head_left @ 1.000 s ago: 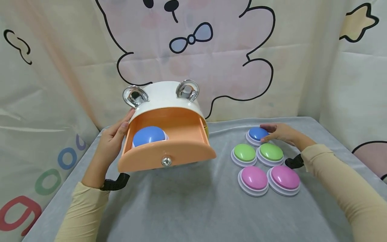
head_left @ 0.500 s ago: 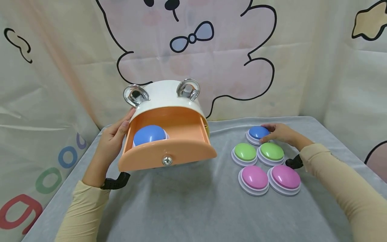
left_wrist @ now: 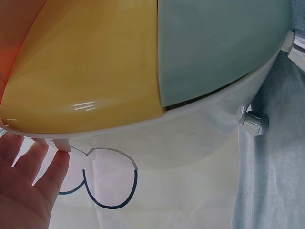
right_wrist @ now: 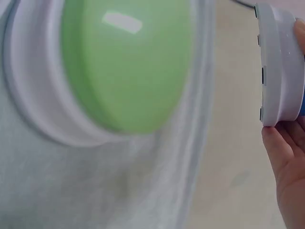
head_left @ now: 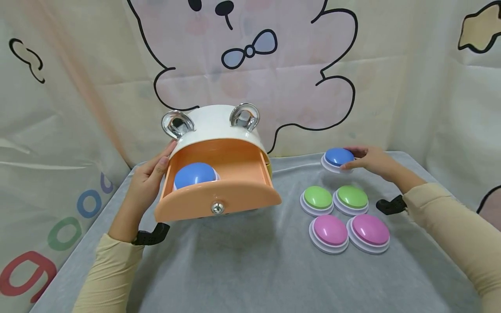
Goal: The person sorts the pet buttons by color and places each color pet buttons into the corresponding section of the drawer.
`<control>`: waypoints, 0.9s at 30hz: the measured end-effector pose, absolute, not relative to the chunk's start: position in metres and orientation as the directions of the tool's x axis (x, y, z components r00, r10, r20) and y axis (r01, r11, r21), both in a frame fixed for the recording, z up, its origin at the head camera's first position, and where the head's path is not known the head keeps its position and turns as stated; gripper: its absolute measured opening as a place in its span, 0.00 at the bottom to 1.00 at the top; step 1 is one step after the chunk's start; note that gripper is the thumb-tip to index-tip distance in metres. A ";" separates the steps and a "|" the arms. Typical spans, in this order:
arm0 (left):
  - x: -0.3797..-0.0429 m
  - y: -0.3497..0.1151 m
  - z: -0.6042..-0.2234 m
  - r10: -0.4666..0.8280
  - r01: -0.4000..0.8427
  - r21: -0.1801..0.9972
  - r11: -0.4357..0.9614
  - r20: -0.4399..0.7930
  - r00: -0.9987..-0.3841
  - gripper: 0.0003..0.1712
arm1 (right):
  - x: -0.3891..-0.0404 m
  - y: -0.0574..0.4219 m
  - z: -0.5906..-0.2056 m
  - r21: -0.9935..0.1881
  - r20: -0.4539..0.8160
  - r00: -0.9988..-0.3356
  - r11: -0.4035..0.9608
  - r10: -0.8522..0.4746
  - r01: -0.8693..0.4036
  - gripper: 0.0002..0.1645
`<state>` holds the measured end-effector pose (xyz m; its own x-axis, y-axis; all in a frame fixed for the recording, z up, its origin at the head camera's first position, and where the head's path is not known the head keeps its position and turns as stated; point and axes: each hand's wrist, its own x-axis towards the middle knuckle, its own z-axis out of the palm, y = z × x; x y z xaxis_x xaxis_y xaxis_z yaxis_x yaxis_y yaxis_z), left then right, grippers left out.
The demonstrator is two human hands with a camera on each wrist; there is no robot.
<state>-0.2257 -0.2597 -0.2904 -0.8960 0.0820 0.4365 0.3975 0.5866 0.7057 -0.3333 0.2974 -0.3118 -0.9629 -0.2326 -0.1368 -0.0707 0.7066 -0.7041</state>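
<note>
My right hand [head_left: 373, 163] pinches a blue-domed push button [head_left: 339, 156] by its white base, lifted above the table; its underside edge faces left in the right wrist view. My left hand [head_left: 150, 174] rests against the side of a white-topped toy box [head_left: 217, 121], its straight fingers [left_wrist: 52, 176] touching the shell's rim. Two chrome ears stand on top. The orange front drawer [head_left: 219, 200] hangs out with a silver knob [head_left: 217, 208]; another blue button [head_left: 195, 174] lies inside at its left. Yellow [left_wrist: 90, 71] and green [left_wrist: 219, 52] side panels show in the left wrist view.
Two green buttons [head_left: 318, 198] and two pink buttons [head_left: 330, 230] stand in rows on the grey cloth [head_left: 235, 269] at the right. A printed curtain [head_left: 289, 100] rises behind the table and along both sides.
My right hand has lifted the blue button off the cloth, away from the green ones, up and slightly right. The left hand and the toy box have stayed put.
</note>
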 end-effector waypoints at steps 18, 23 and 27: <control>-0.230 -0.259 -0.292 0.077 0.383 0.701 0.601 0.427 -0.901 0.24 | -0.307 0.252 -0.265 -0.790 -0.059 -0.961 0.601 -0.271 -0.121 0.46; -0.234 -0.259 -0.294 0.079 0.377 0.700 0.606 0.419 -0.905 0.25 | -0.302 0.240 -0.259 -0.788 -0.032 -0.960 0.598 -0.280 -0.148 0.43; -0.236 -0.259 -0.296 0.081 0.380 0.698 0.607 0.422 -0.903 0.25 | -0.297 0.229 -0.253 -0.794 -0.011 -0.953 0.583 -0.302 -0.175 0.43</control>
<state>-0.2360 -0.2593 -0.2958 -0.9029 0.0805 0.4222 0.3805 0.6065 0.6981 -0.2975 0.2291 -0.2527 -0.9531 -0.3023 -0.0114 -0.1754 0.5827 -0.7936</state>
